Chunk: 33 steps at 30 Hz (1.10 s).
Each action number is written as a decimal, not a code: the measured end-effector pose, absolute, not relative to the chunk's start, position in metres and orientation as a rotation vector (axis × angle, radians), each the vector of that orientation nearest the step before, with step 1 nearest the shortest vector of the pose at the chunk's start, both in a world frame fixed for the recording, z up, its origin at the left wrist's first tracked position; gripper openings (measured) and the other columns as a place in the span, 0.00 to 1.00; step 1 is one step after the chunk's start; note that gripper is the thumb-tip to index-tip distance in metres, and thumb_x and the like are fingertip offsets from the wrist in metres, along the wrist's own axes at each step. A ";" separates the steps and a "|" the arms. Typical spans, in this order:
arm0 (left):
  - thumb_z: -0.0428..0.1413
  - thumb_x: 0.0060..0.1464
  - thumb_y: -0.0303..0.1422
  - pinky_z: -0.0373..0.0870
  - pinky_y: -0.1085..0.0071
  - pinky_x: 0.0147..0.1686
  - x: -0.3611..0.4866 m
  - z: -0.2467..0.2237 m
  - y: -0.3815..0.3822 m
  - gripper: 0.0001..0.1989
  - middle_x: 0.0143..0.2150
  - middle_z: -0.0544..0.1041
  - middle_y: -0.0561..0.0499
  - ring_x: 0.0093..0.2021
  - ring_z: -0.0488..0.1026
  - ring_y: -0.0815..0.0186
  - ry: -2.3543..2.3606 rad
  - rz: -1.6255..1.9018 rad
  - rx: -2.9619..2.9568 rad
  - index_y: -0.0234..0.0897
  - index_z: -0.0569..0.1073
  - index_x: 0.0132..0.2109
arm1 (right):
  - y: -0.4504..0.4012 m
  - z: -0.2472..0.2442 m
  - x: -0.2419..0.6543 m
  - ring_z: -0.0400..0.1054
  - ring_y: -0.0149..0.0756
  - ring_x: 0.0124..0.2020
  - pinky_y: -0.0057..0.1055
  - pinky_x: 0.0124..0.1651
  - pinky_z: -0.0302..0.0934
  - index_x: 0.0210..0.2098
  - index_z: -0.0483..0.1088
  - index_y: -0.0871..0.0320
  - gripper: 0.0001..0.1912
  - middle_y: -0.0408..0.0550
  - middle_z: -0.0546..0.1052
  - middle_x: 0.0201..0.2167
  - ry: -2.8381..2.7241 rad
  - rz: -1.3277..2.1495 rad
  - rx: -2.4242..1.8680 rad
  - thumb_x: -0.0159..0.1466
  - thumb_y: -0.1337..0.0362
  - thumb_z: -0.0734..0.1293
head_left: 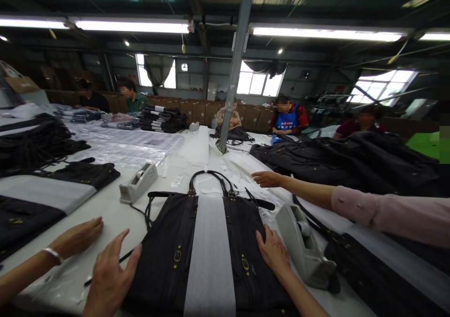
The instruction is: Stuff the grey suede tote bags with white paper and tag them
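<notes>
A black handbag [161,242] lies flat in front of me, its dark handles [192,179] pointing away. Down its middle runs a band of white paper [211,256]. At the bag's left edge is my left hand [110,272], thumb and fingers apart, holding nothing; whether it touches the bag I cannot tell. My right hand [274,252] rests on the bag's right edge with its fingers extended. Close to the right hand stands a grey tape dispenser [309,256]. A second tape dispenser [138,183] sits beyond my left hand.
From the left reaches another person's hand [80,236] with a bracelet; from the right, a co-worker's hand [265,179] below a pink sleeve [386,214]. Banded bags [45,190] lie on both sides. A metal post [236,73] rises from the white table [176,169]. Several people sit beyond.
</notes>
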<state>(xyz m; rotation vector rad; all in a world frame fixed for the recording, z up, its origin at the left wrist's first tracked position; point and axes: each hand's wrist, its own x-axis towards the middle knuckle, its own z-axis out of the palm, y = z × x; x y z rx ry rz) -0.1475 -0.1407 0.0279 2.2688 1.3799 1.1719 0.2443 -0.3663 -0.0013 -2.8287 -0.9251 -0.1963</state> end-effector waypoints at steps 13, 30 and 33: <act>0.48 0.56 0.36 0.68 0.67 0.47 0.055 0.122 0.027 0.21 0.46 0.76 0.43 0.44 0.74 0.62 1.281 1.060 1.850 0.33 0.67 0.55 | -0.369 0.008 0.247 0.68 0.44 0.38 0.36 0.39 0.60 0.56 0.61 0.63 0.23 0.55 0.71 0.38 -1.053 -0.445 -2.781 0.68 0.57 0.54; 0.46 0.58 0.40 0.65 0.62 0.49 0.084 -0.041 0.112 0.27 0.43 0.74 0.40 0.47 0.72 0.56 1.781 0.825 1.706 0.28 0.60 0.59 | -0.039 0.033 0.432 0.67 0.44 0.46 0.32 0.48 0.55 0.50 0.69 0.66 0.19 0.59 0.76 0.41 -0.980 0.030 -2.616 0.66 0.61 0.58; 0.49 0.55 0.45 0.66 0.63 0.48 0.087 -0.049 0.121 0.30 0.41 0.74 0.44 0.45 0.72 0.58 1.784 0.830 1.784 0.30 0.60 0.60 | 0.002 0.007 0.451 0.66 0.52 0.49 0.39 0.48 0.56 0.49 0.68 0.72 0.25 0.70 0.72 0.44 -0.867 0.121 -2.679 0.67 0.55 0.57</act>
